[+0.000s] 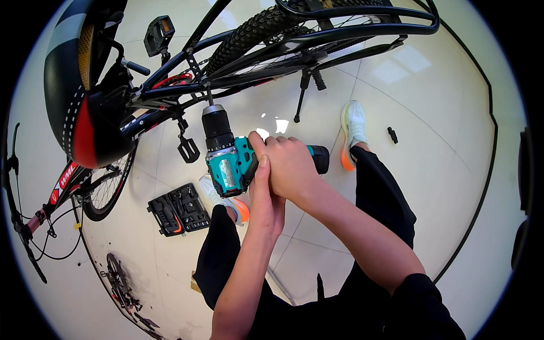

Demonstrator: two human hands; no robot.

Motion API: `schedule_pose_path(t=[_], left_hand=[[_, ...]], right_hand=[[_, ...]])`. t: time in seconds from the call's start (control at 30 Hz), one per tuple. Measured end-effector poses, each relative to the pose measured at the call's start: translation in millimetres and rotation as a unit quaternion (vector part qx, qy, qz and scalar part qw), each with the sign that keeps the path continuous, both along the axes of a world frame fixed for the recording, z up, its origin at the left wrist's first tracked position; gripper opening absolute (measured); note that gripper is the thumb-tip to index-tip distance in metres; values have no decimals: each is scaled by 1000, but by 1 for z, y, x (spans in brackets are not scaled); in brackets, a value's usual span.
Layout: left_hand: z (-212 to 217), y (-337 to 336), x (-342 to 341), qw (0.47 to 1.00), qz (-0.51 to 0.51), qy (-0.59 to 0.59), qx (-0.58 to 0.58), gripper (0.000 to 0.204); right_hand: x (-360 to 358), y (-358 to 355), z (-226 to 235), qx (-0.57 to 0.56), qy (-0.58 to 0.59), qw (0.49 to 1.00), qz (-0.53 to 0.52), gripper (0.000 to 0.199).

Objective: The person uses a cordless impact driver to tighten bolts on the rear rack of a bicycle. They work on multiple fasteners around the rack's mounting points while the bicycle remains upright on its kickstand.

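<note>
A teal and black cordless drill (224,169) points away from me, up toward a bicycle (170,85). Its bit meets the black rear rack's frame (207,85) near the saddle; whether it sits in a screw head there is too small to tell. Around the drill's handle my right hand (292,168) is closed, with the battery end showing beyond it. My left hand (267,199) is closed in beside it, against the handle and the right hand; some of its fingers are hidden. The black and red saddle (73,107) is left of the drill.
An open black tool case (179,209) lies on the tiled floor near my left shoe. A small black part (392,135) lies right of my right shoe (355,133). The kickstand (301,96) and a pedal (188,150) are near the drill. More bicycle parts (119,283) lie lower left.
</note>
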State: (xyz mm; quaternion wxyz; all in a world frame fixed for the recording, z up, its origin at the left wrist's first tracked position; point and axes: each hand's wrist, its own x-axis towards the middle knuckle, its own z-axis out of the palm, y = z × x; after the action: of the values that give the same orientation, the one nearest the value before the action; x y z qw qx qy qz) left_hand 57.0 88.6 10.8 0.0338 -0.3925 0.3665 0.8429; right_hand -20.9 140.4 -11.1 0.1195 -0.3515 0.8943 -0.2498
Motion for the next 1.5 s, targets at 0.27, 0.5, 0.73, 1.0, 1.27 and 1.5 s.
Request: schedule_pose_path(t=[0.27,0.5,0.73,1.0,1.27,1.5], left_hand=[[-4,14,-12,989,-23,113,91,66],[-7,24,-27,986,-75,119,93,66],[-16,25,-28,992,-86,70,63,70],[-15,23,-25,992,-78,76,65,71],[-6,17,-18,990,-82,90,74,65],[42,-62,4,825,-562,57,-28,46]], right_hand=[[-35,21,21,31,29,997,68,38],[-57,27,24,87,27,989,113,36],[-58,28,14,68,60,989,116,38],[-51,27,9,62,67,991,95,42],[-45,28,10,41,76,993,81,41],[-40,25,8,55,62,993,84,38]])
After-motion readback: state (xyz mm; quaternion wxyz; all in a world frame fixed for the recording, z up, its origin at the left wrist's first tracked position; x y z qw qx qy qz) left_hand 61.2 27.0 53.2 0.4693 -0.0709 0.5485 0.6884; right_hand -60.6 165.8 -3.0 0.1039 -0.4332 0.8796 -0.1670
